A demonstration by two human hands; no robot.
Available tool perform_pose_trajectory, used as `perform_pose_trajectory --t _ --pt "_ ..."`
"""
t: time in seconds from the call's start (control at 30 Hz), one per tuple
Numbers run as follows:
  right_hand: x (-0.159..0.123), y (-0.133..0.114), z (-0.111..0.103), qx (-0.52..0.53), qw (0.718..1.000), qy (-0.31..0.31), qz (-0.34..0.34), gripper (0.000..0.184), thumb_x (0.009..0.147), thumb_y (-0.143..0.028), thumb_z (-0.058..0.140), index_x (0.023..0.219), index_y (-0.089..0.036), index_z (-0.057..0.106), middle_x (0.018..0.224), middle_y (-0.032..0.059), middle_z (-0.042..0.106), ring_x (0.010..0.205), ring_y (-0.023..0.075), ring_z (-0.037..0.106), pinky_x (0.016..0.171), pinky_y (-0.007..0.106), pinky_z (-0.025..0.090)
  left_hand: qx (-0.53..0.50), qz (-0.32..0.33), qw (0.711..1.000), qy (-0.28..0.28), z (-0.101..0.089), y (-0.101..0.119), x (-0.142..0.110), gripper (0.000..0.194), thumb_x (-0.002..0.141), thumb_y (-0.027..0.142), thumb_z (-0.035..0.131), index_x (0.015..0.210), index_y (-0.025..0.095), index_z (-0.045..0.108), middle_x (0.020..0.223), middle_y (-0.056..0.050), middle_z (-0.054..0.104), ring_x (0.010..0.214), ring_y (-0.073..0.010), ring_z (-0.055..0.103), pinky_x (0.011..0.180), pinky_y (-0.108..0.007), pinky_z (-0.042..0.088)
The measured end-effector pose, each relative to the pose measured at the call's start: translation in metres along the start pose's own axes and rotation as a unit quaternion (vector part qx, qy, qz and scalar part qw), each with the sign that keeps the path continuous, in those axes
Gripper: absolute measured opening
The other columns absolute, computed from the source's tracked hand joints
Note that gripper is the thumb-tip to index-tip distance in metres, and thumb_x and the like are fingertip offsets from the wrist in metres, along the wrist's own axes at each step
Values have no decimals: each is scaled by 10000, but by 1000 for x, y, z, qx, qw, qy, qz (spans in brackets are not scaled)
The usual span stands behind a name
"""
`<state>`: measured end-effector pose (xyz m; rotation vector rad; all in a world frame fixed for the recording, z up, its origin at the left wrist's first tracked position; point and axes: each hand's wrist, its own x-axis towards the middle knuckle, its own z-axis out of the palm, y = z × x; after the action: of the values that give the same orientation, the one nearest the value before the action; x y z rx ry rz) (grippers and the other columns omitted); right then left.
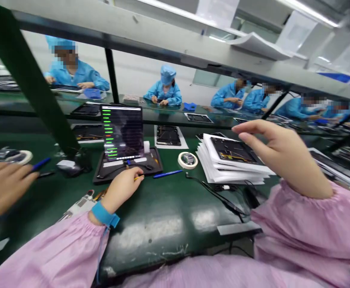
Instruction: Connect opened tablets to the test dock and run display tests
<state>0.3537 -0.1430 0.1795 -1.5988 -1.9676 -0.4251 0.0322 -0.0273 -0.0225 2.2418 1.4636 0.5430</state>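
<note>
My left hand [122, 188], with a blue wrist strap [105, 215], is closed near the front of a black tray [98, 179]. Pinched in its fingers is a thin yellow strip [139, 177], mostly hidden. A lit screen [123, 134] with green bars and one red bar stands upright in that tray, cables at its foot. My right hand [280, 154] is raised by a stack of white sheets [212, 164] topped by a black device housing [233, 149]. Its fingers are stretched out, thumb apart from them, nothing visible between. A blue pen [168, 174] lies between the hands.
A tape roll [188, 160] and black cables [220, 197] lie on the green table [163, 208]. Another person's hand [7, 188] is at far left. A dark post [33, 80] rises by the screen, beneath an overhead beam [163, 40]. Several people in blue work opposite.
</note>
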Motion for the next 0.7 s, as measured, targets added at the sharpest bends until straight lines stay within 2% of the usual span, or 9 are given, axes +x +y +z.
perform_pose_trajectory --t 0.07,0.13,0.2,0.3,0.43,0.57,0.63,0.7 --pt "-19 37 9 -12 996 -80 49 170 874 -326 528 964 -246 648 932 13 693 829 220 647 752 354 506 34 11 999 -5 2 2 -1 296 847 294 483 1059 152 631 881 -81 695 828 -255 633 732 -345 454" --pt "-36 74 32 -18 985 -153 73 144 836 -283 549 920 -223 650 903 20 698 806 216 648 739 338 505 62 35 997 20 6 10 -2 285 839 287 492 1038 148 642 935 -101 691 891 -274 622 776 -367 459" --pt "-49 99 60 -24 983 -164 75 144 817 -232 548 922 -204 644 949 38 693 881 225 641 808 345 490 74 76 993 58 10 28 -3 256 833 270 505 999 149 658 1002 -116 677 971 -290 595 846 -394 452" --pt "-60 109 93 -45 990 -126 53 173 806 -173 554 968 -169 614 1029 81 664 967 238 610 867 346 457 36 149 986 63 20 72 -6 221 835 261 525 975 163 666 1034 -103 667 1008 -278 573 905 -413 439" --pt "-62 106 110 -77 989 -120 31 142 783 -126 578 921 -150 599 968 103 654 938 251 595 830 332 434 -92 200 975 -7 32 136 -2 175 828 258 561 945 184 668 1022 -58 683 995 -225 590 920 -363 440" --pt "-61 116 115 -63 991 -109 49 96 850 -145 513 865 -175 602 894 82 665 844 225 606 769 302 426 -220 159 960 -62 43 177 25 148 819 283 575 840 174 673 907 -41 706 863 -189 629 800 -293 473" --pt "-61 123 115 -49 992 -102 63 117 878 -176 494 860 -196 608 868 61 675 806 211 614 734 285 426 -290 107 948 -76 49 192 47 180 825 311 575 793 154 657 870 -58 701 802 -177 627 721 -266 475" --pt "-60 128 114 -32 992 -90 78 120 889 -205 495 874 -215 613 865 42 686 794 205 626 713 273 429 -379 33 920 -90 54 207 69 209 848 318 559 783 132 630 864 -83 689 749 -154 617 656 -237 463"
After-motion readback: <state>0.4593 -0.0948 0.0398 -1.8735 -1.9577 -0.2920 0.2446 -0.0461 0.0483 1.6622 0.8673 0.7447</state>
